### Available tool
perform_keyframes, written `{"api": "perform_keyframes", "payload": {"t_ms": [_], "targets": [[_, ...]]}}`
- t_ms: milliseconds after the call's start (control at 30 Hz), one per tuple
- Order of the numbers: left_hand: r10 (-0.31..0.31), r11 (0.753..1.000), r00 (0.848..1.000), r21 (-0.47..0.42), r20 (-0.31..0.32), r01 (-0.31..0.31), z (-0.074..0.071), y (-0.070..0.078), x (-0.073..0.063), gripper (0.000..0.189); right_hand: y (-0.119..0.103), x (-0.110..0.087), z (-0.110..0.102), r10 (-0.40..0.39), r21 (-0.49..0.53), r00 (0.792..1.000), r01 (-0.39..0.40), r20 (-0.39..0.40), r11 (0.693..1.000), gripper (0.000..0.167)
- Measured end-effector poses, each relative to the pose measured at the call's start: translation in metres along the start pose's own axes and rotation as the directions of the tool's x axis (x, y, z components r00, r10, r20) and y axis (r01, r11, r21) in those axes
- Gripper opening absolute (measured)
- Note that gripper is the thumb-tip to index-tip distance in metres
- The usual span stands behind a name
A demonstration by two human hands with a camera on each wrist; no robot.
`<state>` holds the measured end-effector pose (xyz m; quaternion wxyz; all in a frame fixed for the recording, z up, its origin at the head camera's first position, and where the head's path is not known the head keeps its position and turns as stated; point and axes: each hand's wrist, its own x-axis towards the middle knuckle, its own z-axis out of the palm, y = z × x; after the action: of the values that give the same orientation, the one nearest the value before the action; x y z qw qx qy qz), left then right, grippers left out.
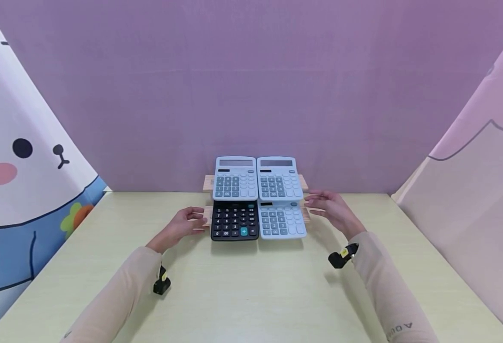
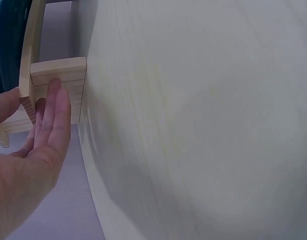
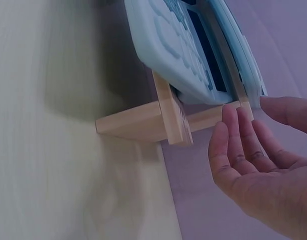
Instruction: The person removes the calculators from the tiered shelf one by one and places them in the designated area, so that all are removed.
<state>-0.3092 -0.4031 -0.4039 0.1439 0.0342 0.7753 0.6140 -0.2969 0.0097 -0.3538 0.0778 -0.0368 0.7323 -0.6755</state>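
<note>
A two-step wooden stand [image 3: 129,122] holds two pale blue calculators [image 1: 235,178] [image 1: 280,178] on its upper step. The lower step carries a black calculator [image 1: 235,221] on the left and another pale blue calculator [image 1: 282,221] on the right. My left hand [image 1: 187,223] holds the left end of the lower step's board [image 2: 26,80], thumb on one side and fingers on the other. At the stand's right side, my right hand [image 1: 330,209] has its fingers spread and lightly bent. Its thumb and fingertips are close about the upper step's end, with a gap between them.
The stand is at the back of a pale wooden table [image 1: 251,295], near a purple cloth backdrop [image 1: 251,95]. Printed cloth panels [image 1: 28,190] [image 1: 470,214] flank the table on both sides. Small black devices [image 1: 162,282] [image 1: 342,256] are worn on both wrists.
</note>
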Motion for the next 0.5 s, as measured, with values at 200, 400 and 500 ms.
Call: {"api": "perform_keyframes", "payload": {"t_ms": [200, 400, 500], "targets": [[0.008, 1.000, 1.000, -0.006, 0.003, -0.008, 0.001, -0.002, 0.000, 0.051, -0.003, 0.000, 0.010, -0.002, 0.015, 1.000, 0.002, 0.012, 1.000, 0.047], [0.004, 1.000, 1.000, -0.010, 0.005, -0.004, 0.000, -0.003, 0.001, 0.052, -0.003, 0.004, 0.017, -0.006, 0.046, 1.000, 0.005, 0.012, 0.999, 0.049], [0.004, 1.000, 1.000, -0.013, 0.002, -0.004, 0.000, -0.003, 0.001, 0.051, -0.002, 0.005, 0.020, -0.008, 0.075, 1.000, 0.008, 0.008, 0.997, 0.050]]}}
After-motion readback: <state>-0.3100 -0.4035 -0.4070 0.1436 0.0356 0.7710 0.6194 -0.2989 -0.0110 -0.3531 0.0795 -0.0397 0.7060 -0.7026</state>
